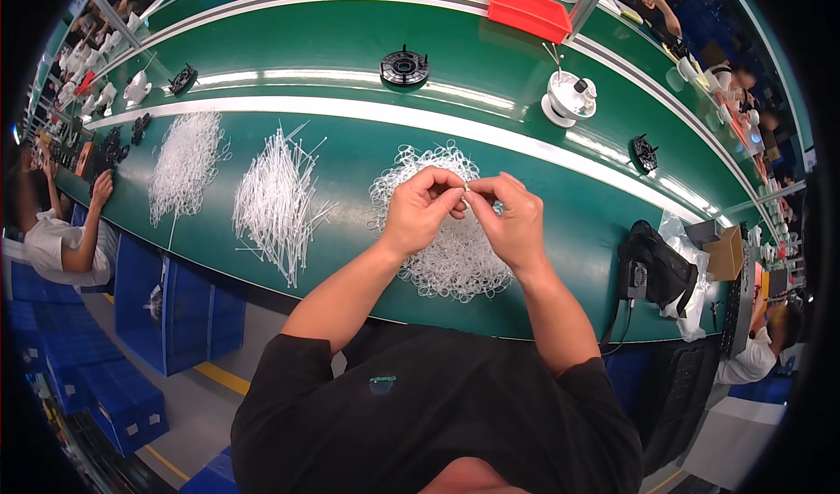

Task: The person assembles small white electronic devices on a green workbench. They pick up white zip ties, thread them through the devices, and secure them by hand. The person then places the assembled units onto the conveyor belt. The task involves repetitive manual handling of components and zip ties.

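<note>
My left hand (422,210) and my right hand (510,217) meet fingertip to fingertip over the green bench. Both are closed in a pinch on a thin white cable tie (465,188), mostly hidden by the fingers. Beneath and around them spreads a heap of looped white cable ties (462,262). To the left lies a pile of straight white cable ties (278,201), roughly lined up lengthwise. Farther left is another heap of looped ties (185,161).
Along the green conveyor (289,56) beyond the bench sit black round parts (404,67), a white round housing (570,100) and a red tray (528,11). A black bag (656,262) lies at right. At left, another person (70,240) works near blue bins (179,306).
</note>
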Available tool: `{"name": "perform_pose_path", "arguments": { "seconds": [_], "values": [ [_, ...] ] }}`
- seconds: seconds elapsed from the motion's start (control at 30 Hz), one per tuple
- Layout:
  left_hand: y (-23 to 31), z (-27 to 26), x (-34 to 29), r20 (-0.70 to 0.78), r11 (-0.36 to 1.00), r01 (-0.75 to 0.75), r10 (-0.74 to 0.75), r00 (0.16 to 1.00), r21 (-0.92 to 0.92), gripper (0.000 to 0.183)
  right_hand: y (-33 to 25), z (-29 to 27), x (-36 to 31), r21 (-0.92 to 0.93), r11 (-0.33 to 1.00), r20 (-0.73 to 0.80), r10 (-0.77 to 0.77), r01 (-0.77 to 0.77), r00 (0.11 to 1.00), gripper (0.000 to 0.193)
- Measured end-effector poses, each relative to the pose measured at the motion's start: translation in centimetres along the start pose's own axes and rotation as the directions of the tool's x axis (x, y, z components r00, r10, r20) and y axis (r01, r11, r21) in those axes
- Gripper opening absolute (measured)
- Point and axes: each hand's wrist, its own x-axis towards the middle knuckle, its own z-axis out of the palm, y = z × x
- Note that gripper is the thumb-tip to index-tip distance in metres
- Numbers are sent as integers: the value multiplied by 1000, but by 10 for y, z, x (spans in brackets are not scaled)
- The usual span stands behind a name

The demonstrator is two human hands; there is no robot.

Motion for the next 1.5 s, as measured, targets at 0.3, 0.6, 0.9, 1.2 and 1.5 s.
{"name": "perform_pose_path", "arguments": {
  "seconds": [0.3,0.6,0.9,1.2,1.5],
  "values": [
    [-1,1,-1,-7,999,20,-21,1000,-34,11,1,7,-2,165,984,-29,71,-65,997,21],
    [-3,1,-2,-8,997,30,-30,1000,76,10,-1,8,-8,199,975,-18,107,-101,994,23],
    [4,-2,-2,102,905,-112,77,992,409,9,4,-3,-12,141,978,52,145,-151,988,24],
    [60,-113,40,-183,273,101,297,937,957,11,18,-21,-27,39,990,144,128,-135,981,19],
    [49,-185,60,-381,-128,389,86,921,912,11,22,-25,-36,75,985,102,148,-156,984,21]
  ]
}}
